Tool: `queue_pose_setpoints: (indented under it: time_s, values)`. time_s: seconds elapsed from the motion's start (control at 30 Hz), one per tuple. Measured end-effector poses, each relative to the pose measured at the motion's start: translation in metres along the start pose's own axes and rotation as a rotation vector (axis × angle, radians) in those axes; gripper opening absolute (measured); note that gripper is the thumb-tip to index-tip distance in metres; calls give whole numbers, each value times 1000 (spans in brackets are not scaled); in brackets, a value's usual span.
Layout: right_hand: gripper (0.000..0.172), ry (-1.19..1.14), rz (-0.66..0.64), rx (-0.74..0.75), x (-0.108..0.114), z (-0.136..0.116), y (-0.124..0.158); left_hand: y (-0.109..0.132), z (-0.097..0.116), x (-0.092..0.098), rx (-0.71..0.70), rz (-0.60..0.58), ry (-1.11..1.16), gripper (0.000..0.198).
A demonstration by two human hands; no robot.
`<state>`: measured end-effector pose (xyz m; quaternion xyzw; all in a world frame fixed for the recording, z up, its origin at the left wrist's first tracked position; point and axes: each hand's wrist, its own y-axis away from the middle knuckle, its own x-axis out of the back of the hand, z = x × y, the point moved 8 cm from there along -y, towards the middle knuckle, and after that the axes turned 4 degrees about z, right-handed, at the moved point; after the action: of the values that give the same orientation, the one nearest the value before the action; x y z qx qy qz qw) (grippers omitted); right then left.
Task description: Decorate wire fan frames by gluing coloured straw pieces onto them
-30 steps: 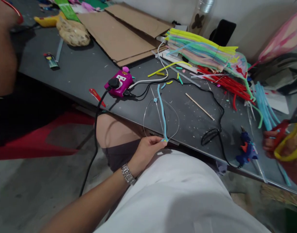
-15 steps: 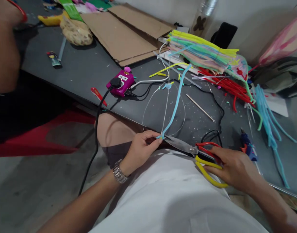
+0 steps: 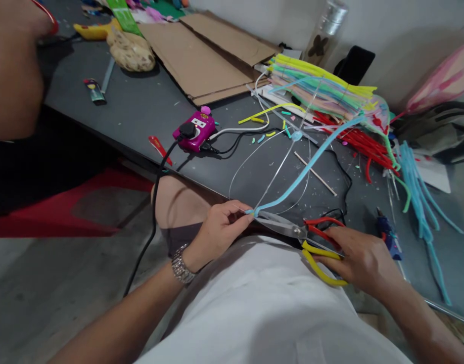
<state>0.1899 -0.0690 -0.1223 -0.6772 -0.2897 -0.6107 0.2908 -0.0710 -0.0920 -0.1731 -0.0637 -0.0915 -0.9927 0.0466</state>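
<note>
My left hand (image 3: 226, 230) pinches a light blue pipe cleaner (image 3: 306, 172) at its near end, where it meets a thin wire frame (image 3: 277, 169). The frame is a round loop with a straight rod across it and a small blue knot (image 3: 296, 135) at the far side. From my fingers the pipe cleaner's long free end runs up and to the right over the table. My right hand (image 3: 363, 258) grips scissors (image 3: 300, 231) by their red and yellow handles. Their blades are slightly parted, with the tips at the pipe cleaner beside my left fingertips.
A purple power adapter (image 3: 194, 132) with black cords sits on the grey table (image 3: 201, 177). Bundles of coloured pipe cleaners (image 3: 323, 83), red ones (image 3: 353, 136) and blue ones (image 3: 416, 187) lie right. A glue gun (image 3: 389, 235) rests near the right edge. Cardboard (image 3: 213, 55) is behind; another person's arm (image 3: 14, 76) is left.
The pipe cleaner's free end and the wire frame have swung to the right. The scissor blades have parted a little, and the view has shifted slightly.
</note>
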Motion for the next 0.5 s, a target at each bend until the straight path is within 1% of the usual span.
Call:
queue_pose_setpoints:
  time_s: [0.27,0.43,0.5]
  values:
    - [38,30,39,43,-3,6,8,-1,-11,-7,112,-35,186,23]
    - [33,35,85,107,3,5,6,-1,-10,-10,118,-41,198,24]
    - [33,40,111,99,8,5,3,-1,-7,-10,114,-50,201,23]
